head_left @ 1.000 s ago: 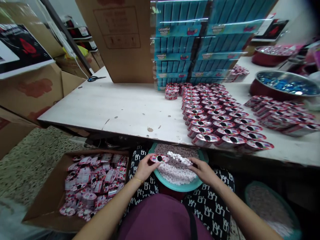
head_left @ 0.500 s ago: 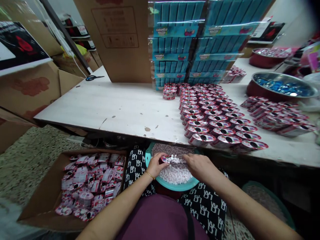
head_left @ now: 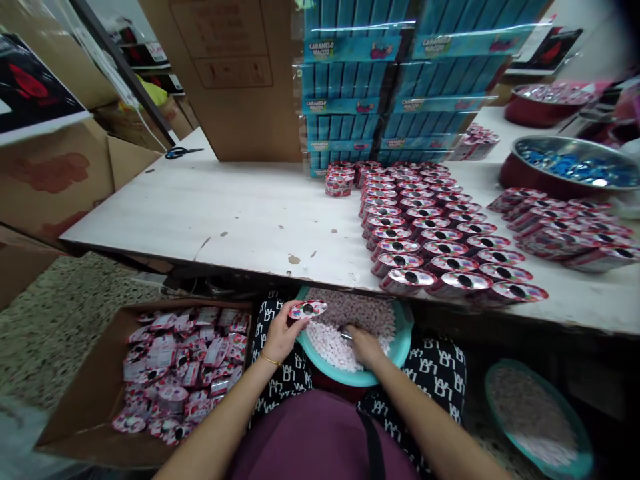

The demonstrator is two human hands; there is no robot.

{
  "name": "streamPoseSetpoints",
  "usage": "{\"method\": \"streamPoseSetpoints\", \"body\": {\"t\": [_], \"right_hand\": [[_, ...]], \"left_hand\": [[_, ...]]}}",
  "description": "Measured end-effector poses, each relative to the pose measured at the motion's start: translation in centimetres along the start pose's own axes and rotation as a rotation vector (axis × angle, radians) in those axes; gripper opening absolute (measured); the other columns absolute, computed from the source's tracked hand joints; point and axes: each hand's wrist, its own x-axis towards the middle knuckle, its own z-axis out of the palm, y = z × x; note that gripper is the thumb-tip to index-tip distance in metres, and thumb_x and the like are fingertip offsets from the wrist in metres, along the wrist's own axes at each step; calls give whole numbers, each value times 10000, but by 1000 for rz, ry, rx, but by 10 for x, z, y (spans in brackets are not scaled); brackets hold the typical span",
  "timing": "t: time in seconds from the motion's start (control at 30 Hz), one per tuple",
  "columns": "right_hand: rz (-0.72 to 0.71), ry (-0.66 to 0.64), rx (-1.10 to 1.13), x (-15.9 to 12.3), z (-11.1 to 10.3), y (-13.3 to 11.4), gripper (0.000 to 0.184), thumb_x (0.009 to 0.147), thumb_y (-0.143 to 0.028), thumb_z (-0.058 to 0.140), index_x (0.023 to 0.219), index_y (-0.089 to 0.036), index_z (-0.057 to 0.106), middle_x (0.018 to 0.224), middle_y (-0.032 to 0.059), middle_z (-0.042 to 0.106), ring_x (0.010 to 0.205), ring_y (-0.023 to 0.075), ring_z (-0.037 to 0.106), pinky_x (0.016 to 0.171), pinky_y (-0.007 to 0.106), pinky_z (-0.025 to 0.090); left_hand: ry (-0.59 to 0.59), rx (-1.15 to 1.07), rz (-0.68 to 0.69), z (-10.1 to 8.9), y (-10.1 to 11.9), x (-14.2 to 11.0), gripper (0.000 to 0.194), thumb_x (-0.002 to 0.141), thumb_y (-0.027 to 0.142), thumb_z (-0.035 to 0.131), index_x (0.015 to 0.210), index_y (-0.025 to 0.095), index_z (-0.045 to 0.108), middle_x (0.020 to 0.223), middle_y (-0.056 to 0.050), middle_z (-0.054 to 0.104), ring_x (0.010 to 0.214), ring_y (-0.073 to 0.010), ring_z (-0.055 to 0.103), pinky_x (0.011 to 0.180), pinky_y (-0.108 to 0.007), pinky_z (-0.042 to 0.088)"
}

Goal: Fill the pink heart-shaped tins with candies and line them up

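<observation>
My left hand (head_left: 281, 339) grips a small red-and-white packet (head_left: 300, 311) with an oval top and a dark round hole, at the left rim of a turquoise basin (head_left: 403, 341). White pellets (head_left: 330, 345), like small candies, fill the basin, which stands between my knees. Over the pellets, my right hand (head_left: 367, 347) is closed around a small metal scoop (head_left: 346, 335), only part of which shows. The scoop's end touches the pellets. Whether it carries any, I cannot tell.
A cardboard box (head_left: 85, 400) of similar packets sits at left. Rows of packets (head_left: 410, 280) stand on the white table (head_left: 250, 220), before stacked blue boxes (head_left: 340, 93). Scissors (head_left: 183, 153) lie at the back. A bowl of blue-wrapped pieces (head_left: 520, 175) stands right; a second turquoise basin (head_left: 583, 440) is below.
My right hand has moved left and down from the basin's right side into the pellets. My left hand has shifted left with the packet, whose top now faces me; the white pellets beside it are gone.
</observation>
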Motion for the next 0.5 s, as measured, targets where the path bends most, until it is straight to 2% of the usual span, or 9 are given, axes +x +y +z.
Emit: {"method": "streamPoseSetpoints", "body": {"t": [0.1,0.2,0.27,0.37,0.5], "right_hand": [[-56,37,162,23,27,-21,358,784,-173,399,1135,-171,469,1102,88,572,974,159,534,786,249,381],[-125,73,298,26,27,-13,342,782,-198,406,1115,-150,470,1104,73,567,990,145,521,817,246,382],[-171,97,358,16,15,3,324,776,-213,417,1093,-165,468,1067,43,579,962,134,528,814,243,389],[-243,160,445,-8,-14,23,293,778,-259,425,1056,-182,473,1012,26,587,922,133,534,807,246,395],[-321,229,473,-41,-59,22,305,789,-345,430,1046,-199,505,980,36,599,906,153,540,802,259,394]], "left_hand": [[29,-31,-68,-14,3,-3,396,713,375,537,1063,205,465,950,-28,588,678,-129,590,597,-253,475],[61,-51,-125,-25,3,-4,406,719,389,524,1070,206,435,908,-18,584,600,-114,586,516,-227,454],[88,-43,-125,-27,0,-4,400,716,382,528,1062,201,440,903,-18,587,628,-121,590,539,-233,462],[104,36,-42,-21,-3,-4,354,708,334,549,1027,195,486,932,-22,598,767,-139,585,697,-268,469],[51,129,65,0,-2,-6,324,703,289,565,1014,209,519,958,-19,611,857,-151,566,806,-285,430]]}}
